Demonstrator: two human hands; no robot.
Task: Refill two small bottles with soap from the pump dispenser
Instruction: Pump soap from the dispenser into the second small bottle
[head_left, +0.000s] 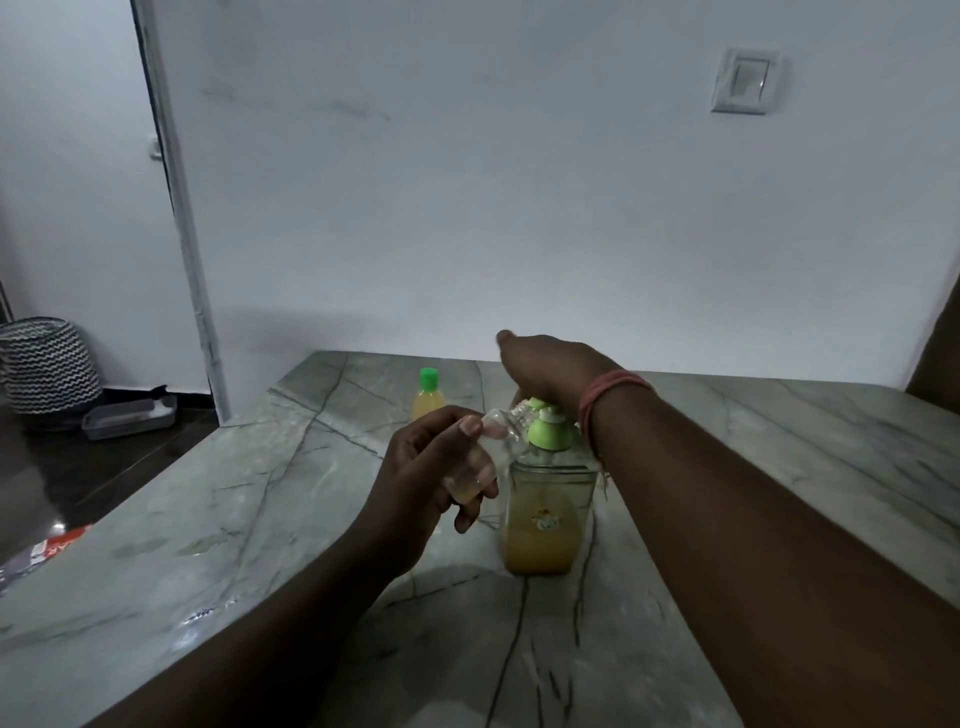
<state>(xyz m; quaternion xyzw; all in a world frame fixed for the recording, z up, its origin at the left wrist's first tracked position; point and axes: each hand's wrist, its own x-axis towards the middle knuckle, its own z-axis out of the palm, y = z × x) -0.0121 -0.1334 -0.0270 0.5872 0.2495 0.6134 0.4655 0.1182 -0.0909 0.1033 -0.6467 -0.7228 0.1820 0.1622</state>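
Observation:
A clear pump dispenser with yellow soap and a green pump head stands on the marble table. My right hand rests on top of the green pump head, palm down. My left hand grips a small clear bottle, tilted with its open mouth against the pump's spout; a little yellow soap lies in its bottom. A second small bottle with a green cap and yellow soap inside stands upright farther back on the table.
A white wall with a light switch rises behind the table. On the dark floor to the left are a zigzag-patterned basket and a grey tray. A red package lies past the table's left edge.

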